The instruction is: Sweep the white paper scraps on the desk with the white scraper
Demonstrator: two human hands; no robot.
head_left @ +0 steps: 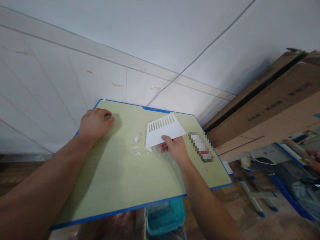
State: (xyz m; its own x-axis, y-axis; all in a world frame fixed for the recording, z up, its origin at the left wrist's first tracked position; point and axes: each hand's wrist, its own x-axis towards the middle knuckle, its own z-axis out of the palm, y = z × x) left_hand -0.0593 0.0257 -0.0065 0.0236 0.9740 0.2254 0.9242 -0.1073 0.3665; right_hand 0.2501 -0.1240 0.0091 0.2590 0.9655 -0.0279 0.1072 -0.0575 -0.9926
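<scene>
My right hand (175, 146) grips the lower edge of a white sheet of card (162, 133), its thumb on top and its fingers curled underneath. A row of narrow slots runs along the sheet's far edge. Over the left side of the table, my left hand (96, 123) is closed, with its fingers curled in. What it holds, if anything, is hidden. Small white scraps (137, 153) lie between the hands, close to the sheet's left corner. A crumpled white bit (136, 138) sits among them.
The pale green table (112, 180) has a blue rim and stands against a white wall. A pixelated phone-like object (201, 146) lies at its right. Large cardboard boxes (270, 103) lean beyond. A teal bin (166, 216) stands below the front edge. A person's hand (313, 160) shows far right.
</scene>
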